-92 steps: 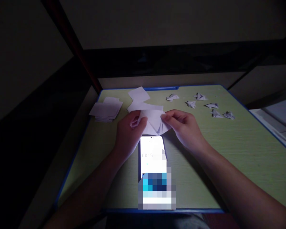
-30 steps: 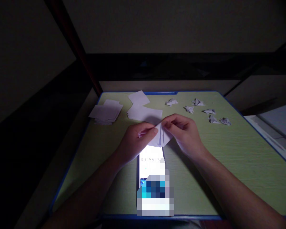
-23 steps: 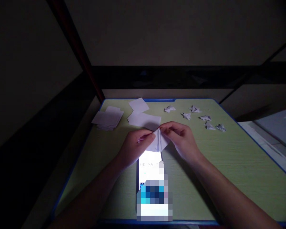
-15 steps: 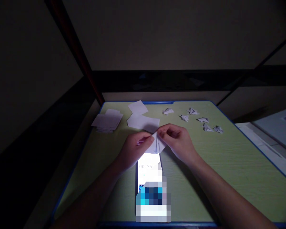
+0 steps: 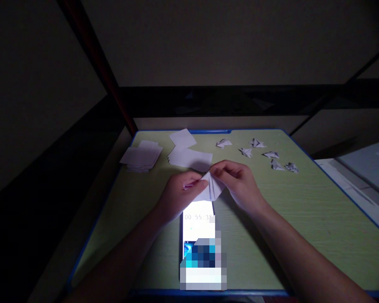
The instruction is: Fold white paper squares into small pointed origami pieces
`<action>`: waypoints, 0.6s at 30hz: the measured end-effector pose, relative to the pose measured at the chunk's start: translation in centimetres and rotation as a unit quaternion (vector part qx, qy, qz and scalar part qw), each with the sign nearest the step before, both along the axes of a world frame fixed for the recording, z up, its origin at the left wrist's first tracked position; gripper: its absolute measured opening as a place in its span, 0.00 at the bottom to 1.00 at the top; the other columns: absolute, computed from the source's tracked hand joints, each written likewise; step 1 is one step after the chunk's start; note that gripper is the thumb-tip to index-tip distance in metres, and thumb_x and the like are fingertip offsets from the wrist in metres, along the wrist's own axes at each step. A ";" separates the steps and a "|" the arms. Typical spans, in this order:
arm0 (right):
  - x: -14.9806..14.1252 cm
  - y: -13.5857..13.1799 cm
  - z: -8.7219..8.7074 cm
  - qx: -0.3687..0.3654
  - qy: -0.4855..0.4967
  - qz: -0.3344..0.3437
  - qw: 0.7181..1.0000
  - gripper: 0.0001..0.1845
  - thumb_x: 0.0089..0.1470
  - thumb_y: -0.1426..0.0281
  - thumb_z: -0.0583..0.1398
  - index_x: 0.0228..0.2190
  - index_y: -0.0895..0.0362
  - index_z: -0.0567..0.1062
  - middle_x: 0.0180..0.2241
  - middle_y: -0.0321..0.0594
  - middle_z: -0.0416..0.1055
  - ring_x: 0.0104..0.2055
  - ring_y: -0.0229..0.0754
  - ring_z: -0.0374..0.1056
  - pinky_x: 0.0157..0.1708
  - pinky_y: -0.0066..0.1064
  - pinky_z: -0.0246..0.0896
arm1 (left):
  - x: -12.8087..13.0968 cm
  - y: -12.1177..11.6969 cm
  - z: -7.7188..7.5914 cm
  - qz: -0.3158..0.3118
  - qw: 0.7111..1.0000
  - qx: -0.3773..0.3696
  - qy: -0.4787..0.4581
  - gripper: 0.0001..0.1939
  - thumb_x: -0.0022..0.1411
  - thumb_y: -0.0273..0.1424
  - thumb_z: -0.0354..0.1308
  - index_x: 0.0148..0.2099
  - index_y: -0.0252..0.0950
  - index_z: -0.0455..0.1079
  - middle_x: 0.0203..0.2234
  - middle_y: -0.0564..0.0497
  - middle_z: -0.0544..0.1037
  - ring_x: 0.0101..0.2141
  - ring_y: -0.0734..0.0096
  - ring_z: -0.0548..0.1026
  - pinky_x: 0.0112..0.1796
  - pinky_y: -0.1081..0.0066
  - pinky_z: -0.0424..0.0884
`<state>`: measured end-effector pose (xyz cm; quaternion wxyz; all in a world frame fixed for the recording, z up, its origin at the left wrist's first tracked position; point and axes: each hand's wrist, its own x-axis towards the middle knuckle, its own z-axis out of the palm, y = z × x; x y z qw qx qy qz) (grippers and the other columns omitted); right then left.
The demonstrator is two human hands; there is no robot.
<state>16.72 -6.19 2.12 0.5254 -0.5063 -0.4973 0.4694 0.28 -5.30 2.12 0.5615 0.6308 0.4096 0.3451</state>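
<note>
A small white sheet of paper, partly folded with creases running down from its top corner, is held up between my two hands. My left hand pinches its left side, thumb on the near face. At the upper corner, my right hand grips the paper between thumb and fingers. Below the paper lies a lit phone showing a running timer, its lower part blurred out. Just behind my hands is a pile of loose white paper sheets.
Another stack of white sheets lies at the back left of the green table with blue edging. Several small folded paper pieces are scattered at the back right. Beyond the right edge sits a pale flat object. A wall stands behind.
The view has tipped slightly, so the table sits a little higher. Both hands keep hold of the paper, whose creased face shows a bit more to the right.
</note>
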 end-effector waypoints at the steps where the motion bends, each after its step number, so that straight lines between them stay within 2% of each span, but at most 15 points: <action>1: 0.1 0.0 -0.1 -0.001 0.009 0.007 1.000 0.08 0.47 0.67 0.63 0.24 0.59 0.77 0.22 0.35 0.71 0.23 0.35 0.61 0.23 0.27 0.52 | 0.0 0.0 0.0 -0.001 1.000 -0.007 -0.006 0.09 0.57 0.33 0.58 0.32 0.31 0.72 0.26 0.50 0.77 0.27 0.73 0.73 0.27 0.75 0.66; 7: 0.3 0.1 -0.1 -0.017 0.031 0.049 0.998 0.09 0.46 0.65 0.67 0.28 0.58 0.80 0.23 0.35 0.73 0.24 0.34 0.63 0.24 0.26 0.54 | 0.0 0.2 0.0 -0.008 1.000 -0.009 -0.018 0.09 0.57 0.33 0.58 0.30 0.31 0.71 0.23 0.51 0.75 0.25 0.75 0.72 0.24 0.77 0.64; 18: 0.1 -0.2 0.2 0.002 0.026 0.042 0.999 0.09 0.41 0.66 0.70 0.27 0.56 0.81 0.23 0.36 0.75 0.24 0.34 0.65 0.23 0.26 0.56 | 0.0 0.2 -0.4 0.028 0.999 0.027 -0.003 0.08 0.54 0.33 0.61 0.29 0.32 0.70 0.22 0.51 0.77 0.24 0.74 0.73 0.24 0.76 0.66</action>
